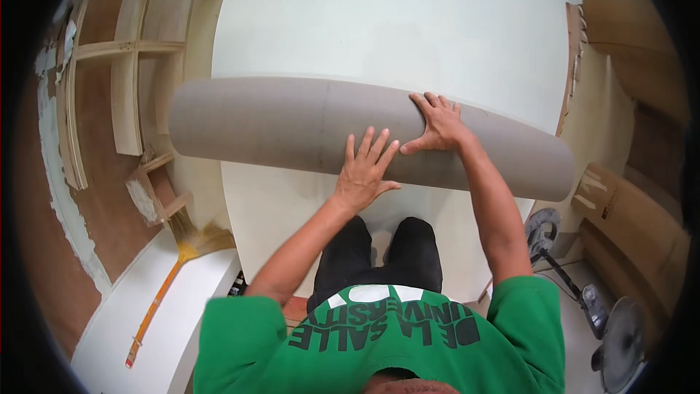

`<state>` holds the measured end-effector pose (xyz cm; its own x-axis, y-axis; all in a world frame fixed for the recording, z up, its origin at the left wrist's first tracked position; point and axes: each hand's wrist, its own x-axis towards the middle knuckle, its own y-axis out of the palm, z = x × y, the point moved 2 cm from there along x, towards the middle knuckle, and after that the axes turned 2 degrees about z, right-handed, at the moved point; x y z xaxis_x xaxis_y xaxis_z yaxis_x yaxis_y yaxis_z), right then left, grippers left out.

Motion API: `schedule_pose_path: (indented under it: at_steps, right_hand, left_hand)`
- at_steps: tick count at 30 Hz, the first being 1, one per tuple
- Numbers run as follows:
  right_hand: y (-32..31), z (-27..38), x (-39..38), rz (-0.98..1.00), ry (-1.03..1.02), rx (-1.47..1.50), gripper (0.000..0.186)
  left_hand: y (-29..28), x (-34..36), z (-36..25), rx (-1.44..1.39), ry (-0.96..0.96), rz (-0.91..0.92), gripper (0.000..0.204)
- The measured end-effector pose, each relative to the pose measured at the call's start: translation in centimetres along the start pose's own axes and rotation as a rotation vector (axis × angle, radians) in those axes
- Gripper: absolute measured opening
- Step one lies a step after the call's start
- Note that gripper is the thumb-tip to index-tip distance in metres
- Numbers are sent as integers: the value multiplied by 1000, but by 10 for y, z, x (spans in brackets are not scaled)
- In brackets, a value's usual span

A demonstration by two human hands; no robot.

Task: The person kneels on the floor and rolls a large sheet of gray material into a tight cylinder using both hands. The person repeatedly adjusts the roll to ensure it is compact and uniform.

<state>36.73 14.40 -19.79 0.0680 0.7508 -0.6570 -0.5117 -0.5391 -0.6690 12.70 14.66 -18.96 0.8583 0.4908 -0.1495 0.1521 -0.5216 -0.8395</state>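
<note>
A long grey-brown roll of sheet material (255,117) lies crosswise over a broad pale sheet (379,14), its right end a little nearer to me. My left hand (364,168) rests on the near side of the roll, fingers spread and pointing away. Further right, my right hand (440,124) lies on top of the roll with its fingers apart and the thumb toward the left. Neither hand wraps round the roll; both press flat against its curved surface. The underside of the roll is hidden.
On the left a broom with an orange handle (154,314) lies on a white surface (109,335), near a wooden frame (135,51). To the right stand a brown cardboard box (627,211) and a fan-like round object on a stand (620,343).
</note>
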Motion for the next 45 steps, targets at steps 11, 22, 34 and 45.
schedule_pose_path:
  at_steps: [11, 22, 34, 45]
  right_hand:
    - [-60, -61, 121, 461, -27, 386, 131]
    - [-20, 32, 6, -626, -68, 106, 95]
    - [-133, -22, 111, -439, 93, -26, 126]
    - [-180, -48, 156, -149, 114, 9, 127]
  left_hand:
    - [-18, 121, 25, 179, -111, -86, 61]
    - [-64, 272, 89, 82, -341, 336, 54]
    - [-81, 273, 84, 191, -130, -372, 46]
    - [-65, 283, 84, 228, -227, -293, 62]
